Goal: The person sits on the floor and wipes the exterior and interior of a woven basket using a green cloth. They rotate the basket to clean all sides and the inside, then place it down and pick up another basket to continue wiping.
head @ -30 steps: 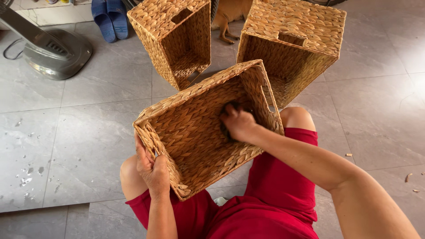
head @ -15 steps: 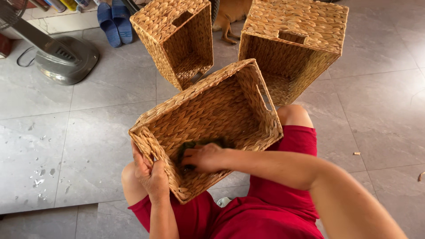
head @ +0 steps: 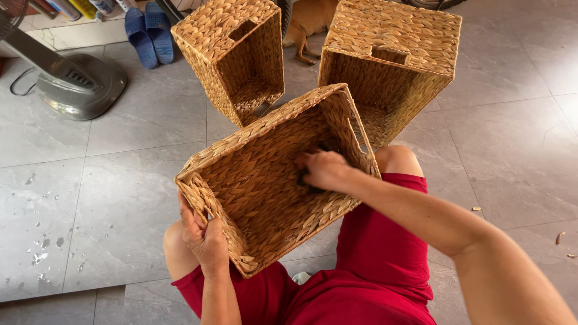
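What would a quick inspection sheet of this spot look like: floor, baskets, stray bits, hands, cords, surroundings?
Surface: grey tiled floor, wet spots at left, small scraps at right.
Job's things: woven basket tilted on the person's lap; something dark under the right hand, too hidden to tell.
Clutter: two more woven baskets, one on its side, one with its base up.
Hands: left hand grips the near rim; right hand presses inside the basket.
Cables: dark cord by the fan base.
Surroundings: blue slippers, a tan animal's legs, partly cut off.
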